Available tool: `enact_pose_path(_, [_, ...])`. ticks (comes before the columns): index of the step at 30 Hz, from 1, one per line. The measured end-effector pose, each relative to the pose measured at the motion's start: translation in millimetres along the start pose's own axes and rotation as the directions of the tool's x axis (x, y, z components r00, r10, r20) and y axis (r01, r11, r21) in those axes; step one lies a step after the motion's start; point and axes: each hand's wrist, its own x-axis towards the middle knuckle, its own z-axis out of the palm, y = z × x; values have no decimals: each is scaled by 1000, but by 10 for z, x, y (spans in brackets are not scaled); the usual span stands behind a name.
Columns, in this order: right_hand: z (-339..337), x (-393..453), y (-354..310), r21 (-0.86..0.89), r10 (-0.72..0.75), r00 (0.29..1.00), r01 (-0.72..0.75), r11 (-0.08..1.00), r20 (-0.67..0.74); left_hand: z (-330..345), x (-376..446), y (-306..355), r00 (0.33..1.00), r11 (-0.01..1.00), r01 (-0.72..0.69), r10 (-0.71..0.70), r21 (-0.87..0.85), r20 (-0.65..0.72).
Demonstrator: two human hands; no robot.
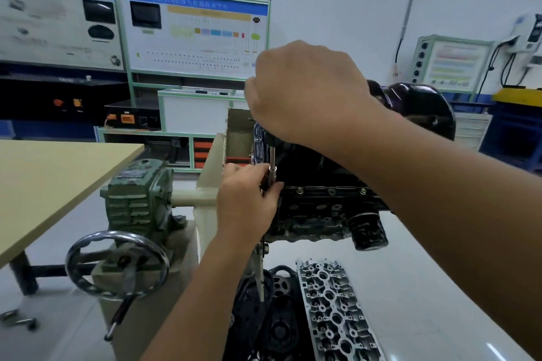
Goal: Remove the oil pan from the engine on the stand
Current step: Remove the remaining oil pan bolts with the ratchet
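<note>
A dark engine block [316, 214] hangs on a cream stand [211, 179], turned so its black oil pan [311, 167] faces up. Several bolts [331, 191] line the pan's flange. A socket wrench extension [272, 158] stands upright at the pan's left corner. My right hand [308, 94] grips the wrench's top from above, and the handle is hidden under it. My left hand [249, 196] pinches the lower end of the extension where it meets the flange.
A green gearbox [137, 190] with a steel handwheel [117, 264] sits left of the stand. A wooden table [44, 184] lies further left. Below the engine lie a cylinder head [334, 311] and black covers [272, 316]. An oil filter [366, 231] sticks out of the block.
</note>
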Motion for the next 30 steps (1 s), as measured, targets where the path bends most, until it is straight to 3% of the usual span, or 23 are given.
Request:
enact_pose_path(4, [-2,68,107,-29,-119,992,118,993,-31,-21,-32,27,999,999,38,-38,-32,13])
enact_pose_path(7, [-8,94,222,0,-176,984,176,984,-25,-144,-28,162,993,962,115,-121,-247,-11])
enact_pose_path(11, [4,64,264,-68,-386,920,382,922,-71,-343,199,391,976,896,207,-164,-393,142])
enact_pose_path(13, [16,65,321,-56,-417,905,413,909,-89,-420,397,448,974,876,198,-123,-439,192])
enact_pose_path(17, [160,-6,535,20,-328,927,337,941,-183,-429,628,443,963,883,121,6,-453,270])
enact_pose_path(20, [337,-117,451,62,-101,933,130,990,-345,-359,668,407,967,866,115,15,-486,255])
enact_pose_path(22, [450,-239,344,158,2,870,88,984,-493,-320,692,399,978,847,125,-17,-516,208])
enact_pose_path(25, [653,-478,174,371,97,680,270,889,-727,-281,714,365,980,839,159,-72,-521,184])
enact_pose_path(27, [770,-595,125,650,357,692,213,729,-627,-273,687,327,978,794,172,-70,-583,195])
enact_pose_path(28, [796,-615,102,857,549,723,116,502,-420,-283,664,318,974,750,191,-66,-633,216])
enact_pose_path(29, [789,-607,83,985,662,735,52,165,-150,-306,644,315,970,718,208,-63,-664,237])
enact_pose_path(30, [772,-586,90,985,666,743,51,-163,72,-324,634,306,967,700,214,-55,-681,248])
